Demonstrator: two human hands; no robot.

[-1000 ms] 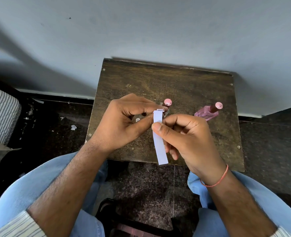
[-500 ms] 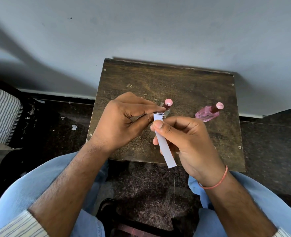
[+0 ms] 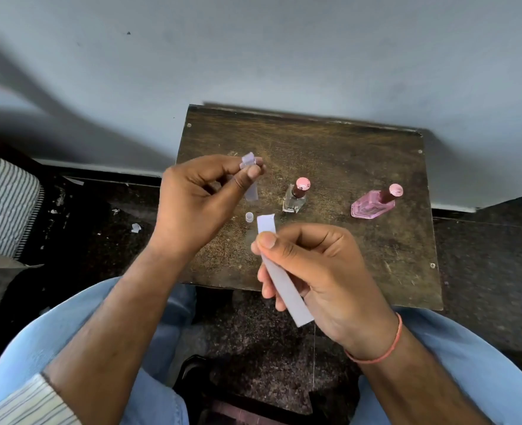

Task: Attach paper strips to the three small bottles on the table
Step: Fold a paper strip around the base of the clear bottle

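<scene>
Two bottles [image 3: 295, 196] [image 3: 374, 204] on dark wooden table [image 3: 330, 142] against pale wall [image 3: 253, 56]

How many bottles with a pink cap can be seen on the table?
2: a clear bottle standing near the table's middle, a pink bottle to its right. A third may be hidden.

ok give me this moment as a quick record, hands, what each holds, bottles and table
left hand: raised over the table, pinching a small blurred piece, likely paper
right hand: thumb and fingers shut on the paper strip
clear bottle: upright, pink cap, no strip visible
pink bottle: pink cap, leaning, no strip visible
small clear cap: on the table, beside the strip's top end
table: dark wood, against the wall
</scene>
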